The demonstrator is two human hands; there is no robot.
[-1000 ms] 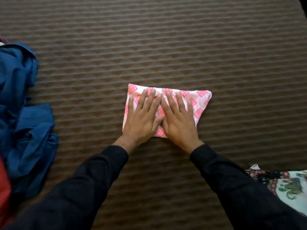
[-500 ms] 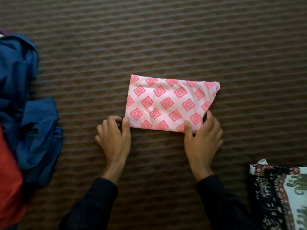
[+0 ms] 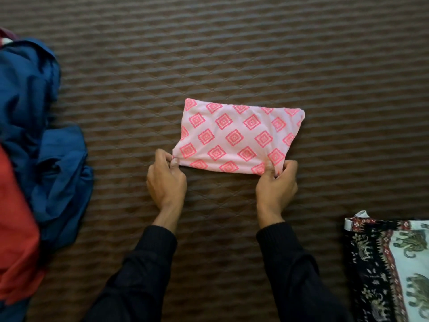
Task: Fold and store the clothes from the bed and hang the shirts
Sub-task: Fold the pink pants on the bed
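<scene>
Pink folded garment (image 3: 234, 138): soft matt printed cloth. Bedspread (image 3: 232, 54): quilted, ribbed brown fabric, matt.

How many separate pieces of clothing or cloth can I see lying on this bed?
4. A pink folded cloth in the middle, pinched by both hands; a blue garment at left; a red one at lower left; a patterned cloth at lower right. More may lie off-frame.

bare quilt (image 3: 232, 54) beyond; blue heap (image 3: 46, 140) left, elephant-print cloth (image 3: 394, 263) right.

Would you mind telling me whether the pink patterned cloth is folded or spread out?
Folded: the pink cloth forms a compact rectangle, near corners pinched by left hand and right hand.
</scene>
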